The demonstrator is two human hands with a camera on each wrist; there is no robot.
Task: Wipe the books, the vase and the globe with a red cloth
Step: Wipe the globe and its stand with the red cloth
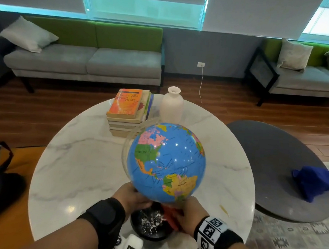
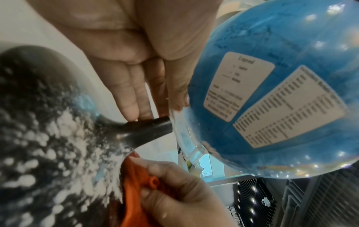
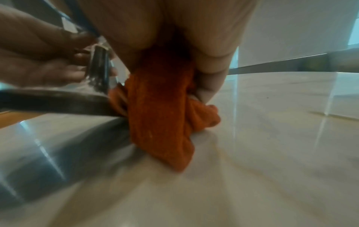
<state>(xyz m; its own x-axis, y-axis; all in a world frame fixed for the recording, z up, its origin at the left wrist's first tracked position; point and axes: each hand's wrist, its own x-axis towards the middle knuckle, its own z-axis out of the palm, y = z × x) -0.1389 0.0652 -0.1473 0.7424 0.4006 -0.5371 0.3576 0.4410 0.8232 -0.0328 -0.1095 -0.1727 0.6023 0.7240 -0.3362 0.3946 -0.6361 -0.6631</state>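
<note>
The globe (image 1: 167,161) stands at the near edge of the round marble surface (image 1: 79,167), on a black base (image 1: 148,226) speckled with white. The left hand (image 1: 130,196) rests under the sphere at the clear meridian arc (image 2: 184,135); its fingers (image 2: 128,98) lie straight, tips touching the black stem (image 2: 153,127), and it grips nothing. The right hand (image 1: 189,216) grips the bunched red cloth (image 3: 165,110) against the base's right side, with the cloth's lower end touching the surface. The stack of books (image 1: 127,112) and the white vase (image 1: 172,104) stand side by side at the far edge, behind the globe. A blue cloth (image 1: 315,183) lies on the grey table (image 1: 274,161) to the right.
</note>
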